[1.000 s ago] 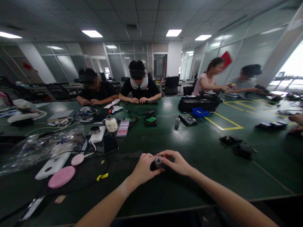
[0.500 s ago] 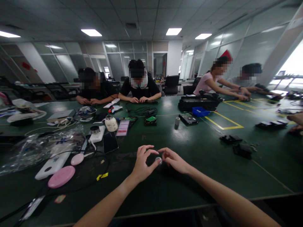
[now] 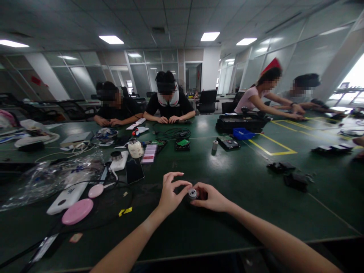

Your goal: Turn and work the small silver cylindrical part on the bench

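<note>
A small silver metal cylinder [image 3: 192,194] with dark marks on its round top stands in front of me at the table. Curled around its right side, my right hand [image 3: 209,195] holds it between thumb and fingers. My left hand [image 3: 172,193] is at the cylinder's upper left edge, thumb and index fingertip pinched together; whatever lies between them is too small to make out. The other left fingers are bent and raised. Farther back, a similar metal cylinder [image 3: 215,145] stands upright beside a hard drive [image 3: 228,143].
On the left lie a phone [image 3: 134,171], a white power bank [image 3: 67,197], a pink round case [image 3: 77,211], cables and clear plastic wrap [image 3: 59,178]. Black parts [image 3: 295,181] sit to the right. A blue tray [image 3: 243,133] is farther back. Several people work around the table.
My right hand has opened its curl and closed around the cylinder's right side. The left thumb has drawn back from the cylinder's top to meet the index fingertip, uncovering the top.
</note>
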The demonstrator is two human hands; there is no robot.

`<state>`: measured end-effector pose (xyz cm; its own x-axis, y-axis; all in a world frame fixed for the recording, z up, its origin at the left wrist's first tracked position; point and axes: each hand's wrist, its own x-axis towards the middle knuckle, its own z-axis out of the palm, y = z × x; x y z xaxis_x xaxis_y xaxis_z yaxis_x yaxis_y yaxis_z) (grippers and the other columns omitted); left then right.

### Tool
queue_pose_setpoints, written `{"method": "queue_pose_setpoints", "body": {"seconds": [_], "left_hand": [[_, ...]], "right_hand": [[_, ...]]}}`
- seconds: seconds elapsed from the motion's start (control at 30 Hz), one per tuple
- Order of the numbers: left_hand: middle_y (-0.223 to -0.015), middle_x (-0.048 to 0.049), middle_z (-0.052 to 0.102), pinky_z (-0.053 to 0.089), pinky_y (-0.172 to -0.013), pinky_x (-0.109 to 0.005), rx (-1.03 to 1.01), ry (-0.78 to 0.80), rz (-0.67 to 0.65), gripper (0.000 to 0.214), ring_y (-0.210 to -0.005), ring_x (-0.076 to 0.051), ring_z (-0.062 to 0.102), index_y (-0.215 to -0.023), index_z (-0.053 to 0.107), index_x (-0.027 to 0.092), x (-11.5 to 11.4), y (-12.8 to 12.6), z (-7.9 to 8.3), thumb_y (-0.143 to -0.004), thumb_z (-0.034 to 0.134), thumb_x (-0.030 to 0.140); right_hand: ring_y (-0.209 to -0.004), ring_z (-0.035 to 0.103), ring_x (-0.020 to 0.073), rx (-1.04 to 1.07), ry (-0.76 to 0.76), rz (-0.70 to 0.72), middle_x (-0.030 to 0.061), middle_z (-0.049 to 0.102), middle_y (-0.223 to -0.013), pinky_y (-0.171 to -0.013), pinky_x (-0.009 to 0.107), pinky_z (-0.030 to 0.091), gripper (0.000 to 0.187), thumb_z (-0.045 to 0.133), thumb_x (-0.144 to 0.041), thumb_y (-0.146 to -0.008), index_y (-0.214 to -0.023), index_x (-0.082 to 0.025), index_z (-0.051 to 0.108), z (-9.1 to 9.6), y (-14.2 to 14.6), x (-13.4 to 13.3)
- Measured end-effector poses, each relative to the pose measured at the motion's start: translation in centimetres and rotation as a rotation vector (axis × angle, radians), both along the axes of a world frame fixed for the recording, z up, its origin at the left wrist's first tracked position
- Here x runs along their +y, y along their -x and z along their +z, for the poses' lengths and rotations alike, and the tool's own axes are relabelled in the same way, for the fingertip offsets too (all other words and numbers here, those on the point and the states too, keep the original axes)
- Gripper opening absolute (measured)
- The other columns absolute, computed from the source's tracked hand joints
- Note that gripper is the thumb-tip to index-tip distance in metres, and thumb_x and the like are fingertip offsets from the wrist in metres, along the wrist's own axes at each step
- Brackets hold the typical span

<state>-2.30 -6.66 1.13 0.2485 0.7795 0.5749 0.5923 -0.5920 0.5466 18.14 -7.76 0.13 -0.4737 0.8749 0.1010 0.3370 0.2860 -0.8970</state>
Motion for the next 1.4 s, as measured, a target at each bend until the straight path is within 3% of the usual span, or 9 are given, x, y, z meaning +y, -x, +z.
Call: {"method": "queue_pose_setpoints", "body": {"seconds": [0.2,0.53,0.63,0.77,0.9,1.4], "left_hand": [[-0.116,-0.0052,0.058,0.038,-0.092,-0.056,0.161,0.180,0.222,0.006,-0.114,-0.034,0.041,-0.081,0.077,0.036,1.6,1.1,-1.6,-0.079,0.071,0.038],[-0.122,-0.0079,0.055,0.037,-0.088,-0.059,0.207,0.239,0.258,0.013,-0.116,-0.038,0.038,-0.084,0.077,0.034,1.5,1.2,-2.4,-0.076,0.072,0.043],[-0.116,-0.0059,0.058,0.038,-0.091,-0.057,0.135,0.191,0.222,0.009,-0.114,-0.035,0.041,-0.084,0.077,0.035,1.4,1.1,-1.8,-0.079,0.071,0.040],[-0.114,-0.0030,0.059,0.040,-0.099,-0.046,-0.015,0.045,0.074,0.007,-0.115,-0.027,0.044,-0.087,0.075,0.033,0.4,0.2,-0.3,-0.082,0.070,0.032],[-0.119,-0.0030,0.057,0.041,-0.099,-0.046,-0.011,0.043,-0.049,0.007,-0.118,-0.027,0.042,-0.087,0.074,0.031,-1.1,-0.8,0.7,-0.083,0.069,0.030],[-0.117,-0.0039,0.057,0.038,-0.102,-0.046,0.026,0.004,-0.046,0.006,-0.118,-0.028,0.042,-0.086,0.073,0.028,-1.3,-0.6,1.0,-0.083,0.068,0.029]], "right_hand": [[-0.069,0.052,0.0123,-0.003,0.006,0.003,0.0005,0.060,-0.085,-0.063,0.024,0.043,0.038,0.076,-0.031,-0.073,-0.104,-0.016,0.061,0.2,0.0,-0.1],[-0.071,0.054,0.0132,-0.033,-0.024,0.016,0.0010,0.061,-0.086,-0.063,0.025,0.044,0.036,0.075,-0.035,-0.075,-0.104,-0.017,0.062,0.5,-0.1,-0.1],[-0.071,0.054,0.0135,-0.036,-0.027,0.023,0.0014,0.062,-0.087,-0.064,0.025,0.045,0.038,0.074,-0.036,-0.075,-0.106,-0.017,0.061,0.7,-0.2,-0.1],[-0.070,0.054,0.0131,-0.030,-0.030,0.028,0.0008,0.061,-0.086,-0.063,0.024,0.045,0.039,0.074,-0.036,-0.075,-0.106,-0.017,0.060,0.7,-0.2,-0.1],[-0.067,0.052,0.0121,-0.025,-0.037,0.035,-0.0012,0.058,-0.080,-0.060,0.023,0.044,0.035,0.074,-0.037,-0.075,-0.101,-0.018,0.060,0.6,-0.2,-0.1],[-0.069,0.053,0.0127,-0.057,-0.080,0.033,-0.0004,0.059,-0.084,-0.062,0.024,0.045,0.036,0.073,-0.039,-0.076,-0.103,-0.018,0.060,0.4,-0.2,0.0]]}}
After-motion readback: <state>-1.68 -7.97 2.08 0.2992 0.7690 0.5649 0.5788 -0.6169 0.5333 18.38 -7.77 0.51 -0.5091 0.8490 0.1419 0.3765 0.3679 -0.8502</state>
